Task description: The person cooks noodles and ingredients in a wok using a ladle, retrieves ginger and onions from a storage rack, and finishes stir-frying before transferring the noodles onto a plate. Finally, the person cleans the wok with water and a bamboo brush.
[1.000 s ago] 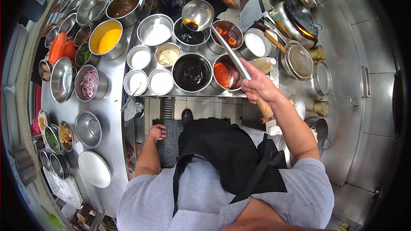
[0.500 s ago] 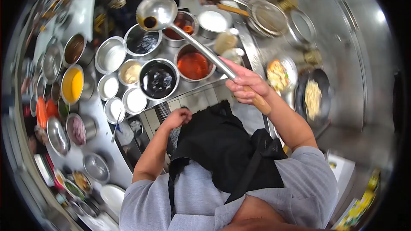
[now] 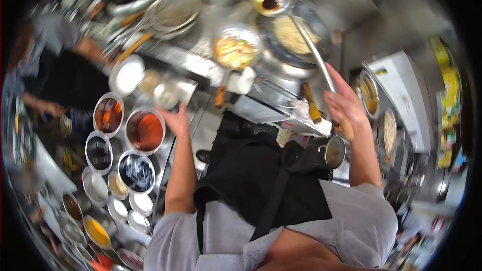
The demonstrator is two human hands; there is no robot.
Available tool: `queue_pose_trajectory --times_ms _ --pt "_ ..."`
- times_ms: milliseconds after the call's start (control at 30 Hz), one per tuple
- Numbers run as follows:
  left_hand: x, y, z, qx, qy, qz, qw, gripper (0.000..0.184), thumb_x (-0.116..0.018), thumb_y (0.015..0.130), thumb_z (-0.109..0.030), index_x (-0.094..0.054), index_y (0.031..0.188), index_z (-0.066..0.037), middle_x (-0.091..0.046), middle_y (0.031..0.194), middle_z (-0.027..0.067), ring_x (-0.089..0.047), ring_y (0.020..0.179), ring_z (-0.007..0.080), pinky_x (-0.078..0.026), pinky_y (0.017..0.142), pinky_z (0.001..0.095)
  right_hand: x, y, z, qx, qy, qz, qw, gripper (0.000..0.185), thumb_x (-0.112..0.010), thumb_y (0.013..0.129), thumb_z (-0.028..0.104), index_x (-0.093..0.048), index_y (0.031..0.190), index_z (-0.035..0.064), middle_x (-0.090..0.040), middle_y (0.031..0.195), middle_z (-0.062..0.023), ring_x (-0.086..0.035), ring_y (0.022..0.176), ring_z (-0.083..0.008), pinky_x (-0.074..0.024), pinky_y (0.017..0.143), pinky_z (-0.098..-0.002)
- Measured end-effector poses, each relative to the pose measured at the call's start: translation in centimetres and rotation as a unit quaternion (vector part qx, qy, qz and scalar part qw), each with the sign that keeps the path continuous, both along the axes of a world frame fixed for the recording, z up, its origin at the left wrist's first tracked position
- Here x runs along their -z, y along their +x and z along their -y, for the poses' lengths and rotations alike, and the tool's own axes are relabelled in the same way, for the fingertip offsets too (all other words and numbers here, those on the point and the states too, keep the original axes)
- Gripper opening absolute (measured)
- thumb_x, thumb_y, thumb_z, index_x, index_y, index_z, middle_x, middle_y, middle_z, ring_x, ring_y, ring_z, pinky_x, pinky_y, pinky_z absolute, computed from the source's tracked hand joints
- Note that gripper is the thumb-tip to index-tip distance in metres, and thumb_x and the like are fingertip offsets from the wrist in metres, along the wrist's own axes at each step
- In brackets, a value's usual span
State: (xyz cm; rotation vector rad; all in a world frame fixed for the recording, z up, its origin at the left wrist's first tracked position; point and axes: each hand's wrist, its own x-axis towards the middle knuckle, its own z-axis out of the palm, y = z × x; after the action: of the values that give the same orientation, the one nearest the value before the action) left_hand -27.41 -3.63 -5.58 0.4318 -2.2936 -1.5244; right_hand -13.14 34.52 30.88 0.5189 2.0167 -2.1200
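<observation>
My right hand [image 3: 347, 104] is closed round the handle of a metal ladle [image 3: 312, 49] with a wooden grip. A little dark liquid [image 3: 270, 4] lies in its bowl. In view, the bowl overlaps the rim of a black wok [image 3: 273, 37] that holds pale noodles [image 3: 297, 35]; I cannot tell the height between them. My left hand [image 3: 174, 120] is held out with fingers apart, holding nothing. It is beside a pot of red liquid [image 3: 145, 129], and the view does not show whether it touches the rim.
A pan of mixed food [image 3: 235, 50] stands left of the wok, its wooden handle [image 3: 220, 96] toward me. Strainers [image 3: 175, 12] lie farther back. Several sauce pots, one with black liquid [image 3: 136, 171], fill the left counter. A co-worker in a black apron [image 3: 70, 78] stands at far left.
My view has turned right, toward the stove. The ladle has swung from above the sauce pots to near the wok. My left hand has reached forward, and its fingers have spread.
</observation>
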Motion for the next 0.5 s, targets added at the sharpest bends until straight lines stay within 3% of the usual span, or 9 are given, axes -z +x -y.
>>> queue_pose_trajectory --times_ms 67,133,267,300,367,400,467,500 --pt "-0.2 -0.9 -0.8 -0.007 0.054 -0.044 0.998 0.1 -0.083 0.073 -0.011 -0.019 0.147 0.009 -0.033 0.148 0.0281 -0.035 0.137 0.0377 -0.022 0.119 0.043 1.4 -1.4 -3.9 0.028 0.136 0.037 0.99 0.083 -0.054 0.085 -0.002 -0.016 0.158 0.0106 -0.047 0.067 -0.0017 -0.042 0.046 -0.0093 -0.033 0.042 -0.0241" --pt "-0.3 -1.4 -1.4 -0.04 0.031 -0.049 0.998 0.102 -0.086 0.07 -0.011 -0.021 0.147 0.005 -0.036 0.144 0.0262 -0.041 0.132 0.0365 -0.029 0.116 0.0434 5.2 -3.0 -9.4 0.054 0.112 0.031 0.992 0.082 -0.054 0.086 -0.001 -0.016 0.157 0.0088 -0.049 0.068 -0.003 -0.043 0.048 -0.0114 -0.0359 0.044 -0.0266" --pt "2.1 -3.5 -1.5 -0.117 -0.056 -0.028 0.991 0.102 -0.089 0.066 -0.017 -0.026 0.141 0.009 -0.041 0.138 0.0264 -0.046 0.127 0.0367 -0.035 0.113 0.0445 14.6 -4.8 -18.7 0.095 0.161 0.04 0.982 0.082 -0.053 0.086 0.001 -0.014 0.158 0.0084 -0.053 0.073 -0.0066 -0.048 0.049 -0.014 -0.041 0.046 -0.0289" --pt "2.3 -4.1 -1.3 -0.126 -0.048 -0.032 0.99 0.098 -0.09 0.066 -0.017 -0.029 0.138 0.009 -0.044 0.134 0.0268 -0.049 0.123 0.0369 -0.038 0.111 0.0446 18.8 -4.5 -21.3 0.079 0.351 -0.023 0.933 0.082 -0.054 0.086 0.002 -0.013 0.158 0.0086 -0.055 0.076 -0.0083 -0.05 0.05 -0.0146 -0.0432 0.048 -0.0296" --pt "0.9 -4.7 -2.1 -0.136 -0.048 -0.026 0.989 0.089 -0.089 0.066 -0.018 -0.034 0.13 0.01 -0.051 0.126 0.0271 -0.056 0.115 0.0365 -0.044 0.105 0.0446 18.4 -3.1 -21.2 0.053 0.479 0.063 0.874 0.083 -0.055 0.087 0.005 -0.011 0.158 0.0093 -0.059 0.085 -0.0119 -0.055 0.052 -0.0152 -0.0473 0.049 -0.0298" --pt "-0.6 -4.9 -2.7 -0.137 -0.053 -0.018 0.989 0.084 -0.088 0.067 -0.018 -0.036 0.126 0.01 -0.054 0.122 0.027 -0.059 0.111 0.036 -0.047 0.102 0.0446 16.4 -2.1 -20.1 0.058 0.471 0.063 0.878 0.083 -0.055 0.087 0.005 -0.011 0.158 0.0093 -0.059 0.085 -0.0119 -0.055 0.052 -0.0152 -0.0473 0.049 -0.0298" --pt "0.3 -5.2 -2.0 -0.147 -0.089 -0.046 0.984 0.082 -0.086 0.068 -0.017 -0.036 0.126 0.012 -0.054 0.121 0.0277 -0.059 0.11 0.0357 -0.048 0.1 0.0444 14.4 -0.7 -20.1 0.065 0.145 0.108 0.981 0.083 -0.052 0.088 0.001 -0.012 0.159 0.0198 -0.06 0.093 -0.0126 -0.051 0.05 -0.0138 -0.0434 0.045 -0.0306" --pt "-1.4 -5.1 -3.1 -0.146 -0.066 -0.07 0.984 0.081 -0.087 0.068 -0.018 -0.038 0.125 0.012 -0.056 0.119 0.0275 -0.06 0.108 0.036 -0.049 0.099 0.044 15.0 -0.9 -22.1 0.065 0.138 0.108 0.982 0.083 -0.052 0.088 0.001 -0.012 0.159 0.0198 -0.06 0.093 -0.0126 -0.051 0.05 -0.0138 -0.0434 0.045 -0.0306"
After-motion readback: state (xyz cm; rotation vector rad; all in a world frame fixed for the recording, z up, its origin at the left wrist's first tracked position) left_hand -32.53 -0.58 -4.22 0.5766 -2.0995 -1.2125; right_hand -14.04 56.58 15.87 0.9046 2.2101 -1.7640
